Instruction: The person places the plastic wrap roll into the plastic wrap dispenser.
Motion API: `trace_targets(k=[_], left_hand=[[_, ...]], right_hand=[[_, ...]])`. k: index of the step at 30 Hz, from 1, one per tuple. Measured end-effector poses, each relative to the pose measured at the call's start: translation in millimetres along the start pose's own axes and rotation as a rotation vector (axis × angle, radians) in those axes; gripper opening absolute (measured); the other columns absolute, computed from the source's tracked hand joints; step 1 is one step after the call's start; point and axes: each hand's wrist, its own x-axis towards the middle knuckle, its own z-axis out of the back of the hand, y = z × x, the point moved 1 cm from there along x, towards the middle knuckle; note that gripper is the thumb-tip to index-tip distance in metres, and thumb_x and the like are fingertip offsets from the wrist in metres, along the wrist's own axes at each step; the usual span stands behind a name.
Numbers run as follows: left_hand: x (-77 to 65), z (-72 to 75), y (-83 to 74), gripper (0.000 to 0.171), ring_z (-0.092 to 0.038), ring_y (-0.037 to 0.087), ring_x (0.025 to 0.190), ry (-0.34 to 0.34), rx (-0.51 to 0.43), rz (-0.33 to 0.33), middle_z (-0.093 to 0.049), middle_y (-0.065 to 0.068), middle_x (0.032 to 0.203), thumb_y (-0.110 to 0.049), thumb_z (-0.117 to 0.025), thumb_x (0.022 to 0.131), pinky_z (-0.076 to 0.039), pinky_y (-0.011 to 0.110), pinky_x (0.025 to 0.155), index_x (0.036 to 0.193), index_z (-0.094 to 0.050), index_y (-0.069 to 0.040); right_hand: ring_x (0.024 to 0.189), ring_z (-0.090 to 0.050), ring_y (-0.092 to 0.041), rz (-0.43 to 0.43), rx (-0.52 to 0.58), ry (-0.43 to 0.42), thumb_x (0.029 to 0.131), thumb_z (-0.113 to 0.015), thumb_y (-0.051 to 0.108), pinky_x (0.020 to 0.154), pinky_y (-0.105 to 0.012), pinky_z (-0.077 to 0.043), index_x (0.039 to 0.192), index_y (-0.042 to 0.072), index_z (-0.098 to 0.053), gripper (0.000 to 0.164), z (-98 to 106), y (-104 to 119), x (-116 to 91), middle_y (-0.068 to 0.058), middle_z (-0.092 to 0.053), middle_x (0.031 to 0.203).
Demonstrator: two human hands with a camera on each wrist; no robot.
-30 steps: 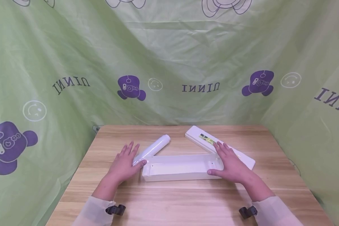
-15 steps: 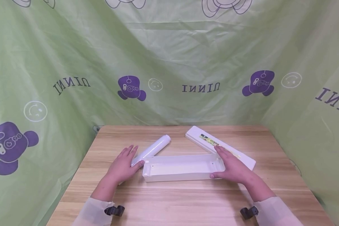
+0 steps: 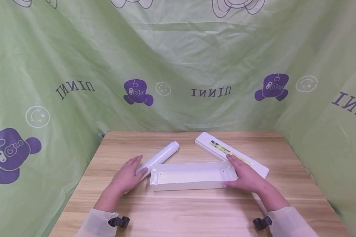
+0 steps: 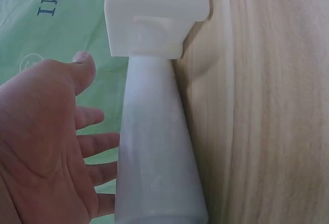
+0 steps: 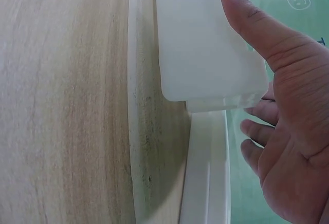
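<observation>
A long white open-topped plastic box [image 3: 184, 186] stands on the wooden table, its inside bare. Beside its left end my left hand [image 3: 127, 176] hovers, fingers loosely extended, over the near part of a shiny roll of plastic film [image 3: 163, 153]. In the left wrist view the fingertips come right up to the side of the roll [image 4: 154, 147]. My right hand [image 3: 245, 176] spans the box's right end, thumb at the front wall and fingers behind; the right wrist view has the thumb overlapping the box [image 5: 205, 44]. Behind lies a white lid [image 3: 206, 139], partly hidden by that hand.
The lid carries a green and yellow label [image 3: 221, 146] and lies slantwise at the back right of the wooden table [image 3: 178, 217]. A green printed curtain [image 3: 178, 112] hangs around the table's back and sides. Black cameras [image 3: 261, 223] sit at both wrists.
My left hand has drawn slightly back and left, off the box's corner. The right hand has shifted a little to the right, its fingers less spread. Box, roll and lid stay almost in place.
</observation>
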Motion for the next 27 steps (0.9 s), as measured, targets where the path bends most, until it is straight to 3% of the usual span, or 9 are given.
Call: trace_targets(k=[15, 27], left_hand=[[2.4, -7.7, 8.9, 0.076, -0.052, 0.050, 0.133, 0.017, 0.014, -0.018, -0.053, 0.029, 0.147, -0.043, -0.065, 0.100, -0.043, 0.064, 0.110, 0.158, -0.039, 0.000], [4.0, -17.4, 12.8, 0.071, -0.060, 0.043, 0.126, -0.017, -0.017, -0.006, -0.061, 0.022, 0.141, -0.040, -0.074, 0.094, -0.049, 0.060, 0.105, 0.151, -0.052, -0.003]], right_hand=[[0.146, -0.038, -0.047, 0.018, -0.030, -0.002, 0.069, -0.086, 0.070, 0.118, -0.062, -0.035, 0.155, -0.003, -0.042, 0.121, -2.5, -3.7, -0.8, -0.028, -0.042, 0.158], [0.147, -0.036, -0.047, 0.009, -0.034, 0.006, 0.071, -0.090, 0.059, 0.118, -0.062, -0.034, 0.156, -0.001, -0.042, 0.114, -1.6, -1.7, -1.5, -0.026, -0.042, 0.159]])
